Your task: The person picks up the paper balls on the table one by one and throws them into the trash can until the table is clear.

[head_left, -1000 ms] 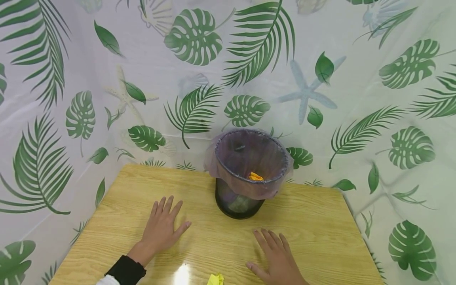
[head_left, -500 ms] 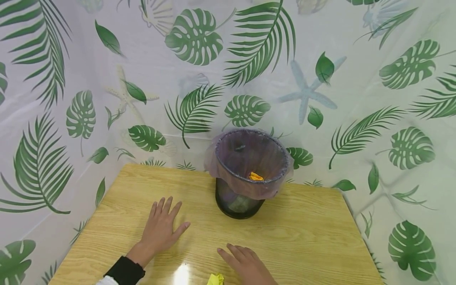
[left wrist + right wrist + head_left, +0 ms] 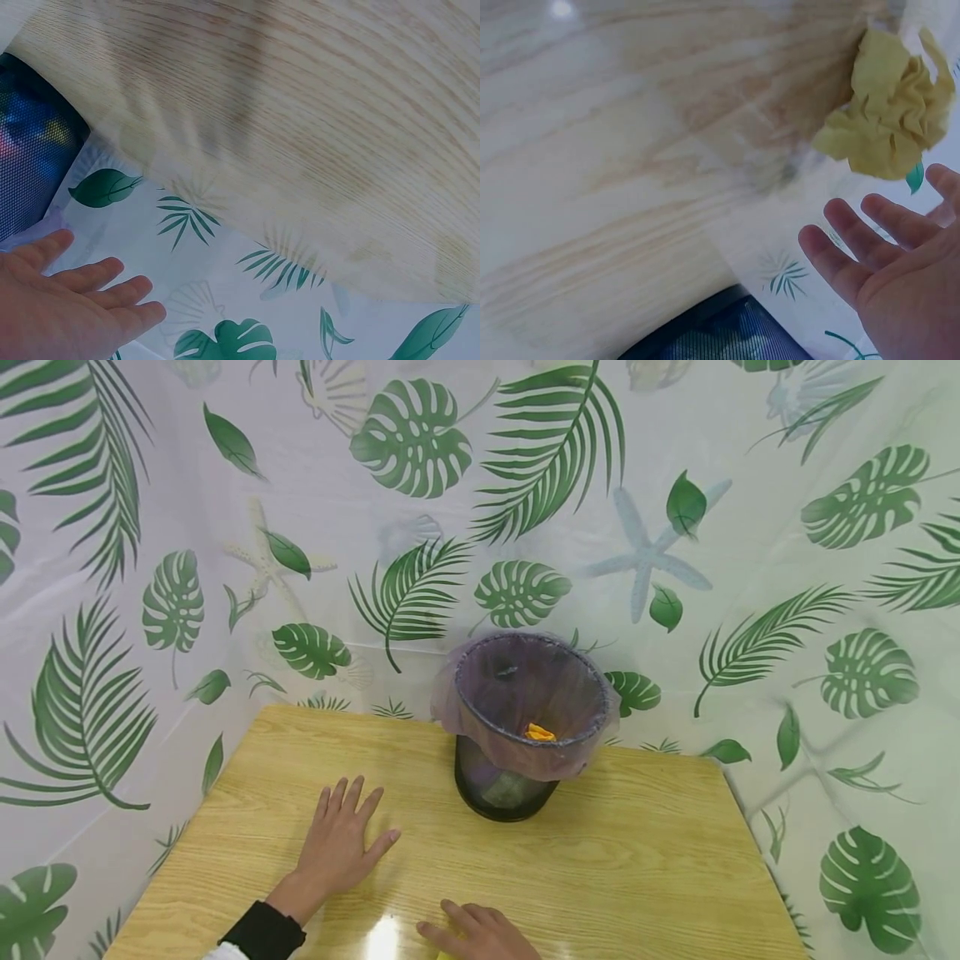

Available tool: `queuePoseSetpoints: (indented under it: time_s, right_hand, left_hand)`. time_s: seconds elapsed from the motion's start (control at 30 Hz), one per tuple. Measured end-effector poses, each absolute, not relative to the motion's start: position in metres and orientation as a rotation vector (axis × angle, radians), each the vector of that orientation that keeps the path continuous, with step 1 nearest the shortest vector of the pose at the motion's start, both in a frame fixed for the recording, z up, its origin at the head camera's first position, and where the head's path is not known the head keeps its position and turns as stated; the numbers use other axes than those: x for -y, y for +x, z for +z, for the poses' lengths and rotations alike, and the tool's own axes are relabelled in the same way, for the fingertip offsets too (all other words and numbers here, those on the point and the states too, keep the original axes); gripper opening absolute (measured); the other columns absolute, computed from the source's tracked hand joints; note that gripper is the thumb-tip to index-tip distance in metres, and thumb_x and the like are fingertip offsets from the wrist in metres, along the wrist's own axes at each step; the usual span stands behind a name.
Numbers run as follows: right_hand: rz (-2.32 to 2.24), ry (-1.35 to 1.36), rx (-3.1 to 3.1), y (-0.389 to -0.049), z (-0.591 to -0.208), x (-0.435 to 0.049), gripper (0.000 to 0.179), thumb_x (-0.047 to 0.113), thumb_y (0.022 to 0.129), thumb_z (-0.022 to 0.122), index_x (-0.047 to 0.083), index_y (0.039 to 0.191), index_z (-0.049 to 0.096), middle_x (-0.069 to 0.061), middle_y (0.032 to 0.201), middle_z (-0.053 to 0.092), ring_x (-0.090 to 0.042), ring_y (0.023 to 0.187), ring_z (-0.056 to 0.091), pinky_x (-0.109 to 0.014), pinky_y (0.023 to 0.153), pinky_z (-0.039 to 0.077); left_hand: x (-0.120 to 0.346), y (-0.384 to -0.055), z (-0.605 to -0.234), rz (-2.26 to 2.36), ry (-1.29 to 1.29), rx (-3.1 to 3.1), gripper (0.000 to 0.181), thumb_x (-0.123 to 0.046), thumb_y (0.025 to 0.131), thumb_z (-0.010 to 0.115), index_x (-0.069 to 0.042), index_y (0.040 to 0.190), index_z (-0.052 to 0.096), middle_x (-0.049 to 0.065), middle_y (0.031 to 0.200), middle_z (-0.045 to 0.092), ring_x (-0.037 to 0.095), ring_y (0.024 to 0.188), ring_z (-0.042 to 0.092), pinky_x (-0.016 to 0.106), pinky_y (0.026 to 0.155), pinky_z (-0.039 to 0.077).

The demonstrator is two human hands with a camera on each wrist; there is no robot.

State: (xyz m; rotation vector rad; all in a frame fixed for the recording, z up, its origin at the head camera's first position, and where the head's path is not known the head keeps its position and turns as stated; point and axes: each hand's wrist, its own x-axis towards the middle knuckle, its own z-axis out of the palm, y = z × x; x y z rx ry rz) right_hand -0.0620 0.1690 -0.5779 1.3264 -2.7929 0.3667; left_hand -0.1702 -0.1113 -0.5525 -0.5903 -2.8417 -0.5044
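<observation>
My left hand (image 3: 336, 847) is held palm down over the left part of the wooden table (image 3: 645, 877), fingers spread, holding nothing. In the left wrist view its fingers (image 3: 124, 313) are loosely extended. At the front of the table is my right hand (image 3: 483, 935), over a crumpled yellow paper (image 3: 889, 109). The right wrist view shows its fingers (image 3: 847, 225) loosely extended close to the paper, with a gap to most of it. From the head view the hand covers nearly all of that paper.
A dark mesh wastebasket (image 3: 498, 797) stands upright at the back of the table. A translucent purple bag (image 3: 480, 739) lines it and folds over its rim. Something orange (image 3: 539, 732) lies inside. Leaf-patterned white sheeting (image 3: 540, 602) surrounds the table's back and sides.
My right hand has moved left and toward the table's front, from beside the wastebasket to over the yellow paper. The left hand has stayed almost still.
</observation>
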Motion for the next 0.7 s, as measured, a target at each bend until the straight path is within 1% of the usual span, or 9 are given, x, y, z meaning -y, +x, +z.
queuePoseSetpoints:
  time_s: [0.1,0.2,0.3,0.43,0.57,0.7]
  right_hand:
    - [0.333,1.341,2.780,-0.061,-0.583,-0.166,0.061,0.065,0.103,0.041,0.030,0.151,0.053,-0.016,0.136,0.064,-0.029,0.105,0.071,-0.041,0.075,0.062]
    - [0.310,1.350,2.756,-0.060,-0.588,-0.165,0.057,0.065,0.103,0.043,0.031,0.146,0.057,-0.011,0.129,0.067,-0.022,0.097,0.071,-0.033,0.070,0.061]
    - [0.311,1.362,2.766,-0.059,-0.590,-0.164,0.051,0.064,0.103,0.044,0.034,0.140,0.063,-0.005,0.120,0.069,-0.014,0.089,0.068,-0.024,0.065,0.055]
    - [0.330,1.390,2.770,-0.059,-0.590,-0.165,0.039,0.059,0.102,0.053,0.036,0.126,0.072,0.000,0.107,0.071,-0.004,0.079,0.059,-0.015,0.060,0.045]
    - [0.328,1.400,2.799,-0.060,-0.588,-0.167,0.029,0.054,0.099,0.061,0.034,0.114,0.077,0.004,0.098,0.069,0.002,0.075,0.052,-0.011,0.057,0.039]
    - [0.387,1.382,2.833,-0.060,-0.585,-0.168,0.033,0.055,0.099,0.061,0.029,0.110,0.079,0.005,0.094,0.067,0.004,0.073,0.050,-0.009,0.055,0.036]
  left_hand:
    - [0.112,-0.170,-0.553,-0.520,-0.591,2.848,0.074,-0.059,0.101,0.055,-0.007,0.152,0.049,0.028,0.158,0.037,0.051,0.148,0.027,0.065,0.122,0.015]
    - [0.112,-0.170,-0.553,-0.517,-0.592,2.852,0.073,-0.060,0.101,0.054,-0.007,0.152,0.050,0.028,0.158,0.038,0.051,0.148,0.028,0.065,0.122,0.015]
    - [0.111,-0.170,-0.554,-0.513,-0.592,2.854,0.073,-0.060,0.101,0.054,-0.008,0.151,0.051,0.027,0.158,0.038,0.051,0.148,0.028,0.065,0.122,0.015]
    - [0.110,-0.171,-0.554,-0.514,-0.595,2.846,0.072,-0.059,0.100,0.055,-0.007,0.150,0.052,0.028,0.157,0.038,0.052,0.148,0.028,0.066,0.121,0.016]
    - [0.109,-0.171,-0.554,-0.519,-0.598,2.840,0.072,-0.059,0.100,0.056,-0.007,0.150,0.053,0.028,0.157,0.039,0.052,0.147,0.028,0.066,0.121,0.016]
    - [0.109,-0.172,-0.554,-0.521,-0.600,2.847,0.072,-0.059,0.100,0.056,-0.007,0.150,0.053,0.028,0.157,0.038,0.052,0.148,0.028,0.066,0.121,0.015]
